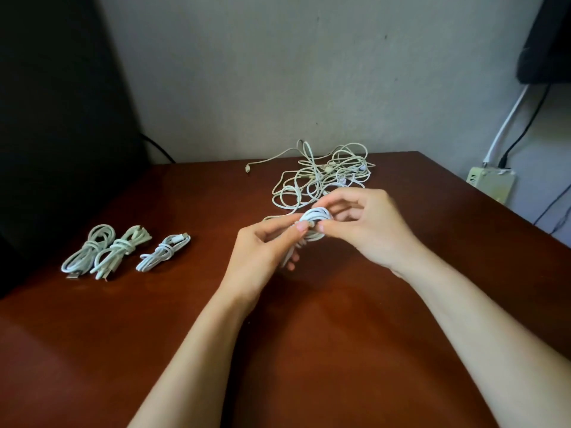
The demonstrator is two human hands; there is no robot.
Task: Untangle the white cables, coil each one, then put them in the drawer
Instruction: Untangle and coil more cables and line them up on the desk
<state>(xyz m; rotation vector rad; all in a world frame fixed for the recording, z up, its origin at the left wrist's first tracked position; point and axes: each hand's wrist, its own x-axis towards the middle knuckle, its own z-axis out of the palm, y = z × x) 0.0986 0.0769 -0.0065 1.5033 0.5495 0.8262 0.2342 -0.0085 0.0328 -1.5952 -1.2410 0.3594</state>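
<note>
Two bare hands meet over a brown table (309, 350), both holding one small white cable bundle (315, 218) just above the wood. The left hand (262, 254) has its thumb & first finger pinched on the bundle's near side, w/ the other fingers curled under it; some loops hang down past those fingers. The right hand (367, 227) comes in from the other side, thumb & first fingers clamped on the top of the same bundle, the rest of its fingers bent and a bit apart. A thin white strand runs from the bundle to the left and back toward the pile behind.

Behind the hands, near the wall (278, 72), lies a messy pile of tangled white cables (327, 174), loops going every way. One loose end w/ a plug (248, 168) sticks out to the left of the pile, flat on the table.

On the left side of the table, well apart from the hands, sit 3 coiled cables in a row, each tied round its middle: the left coil (86, 248), the middle coil (119, 250) touching it, & the right coil (163, 251) just beside them.

A big dark thing (55, 118) fills the far left. At the far right, a pale box w/ wires (491, 183) is on the wall. No drawer in view.
</note>
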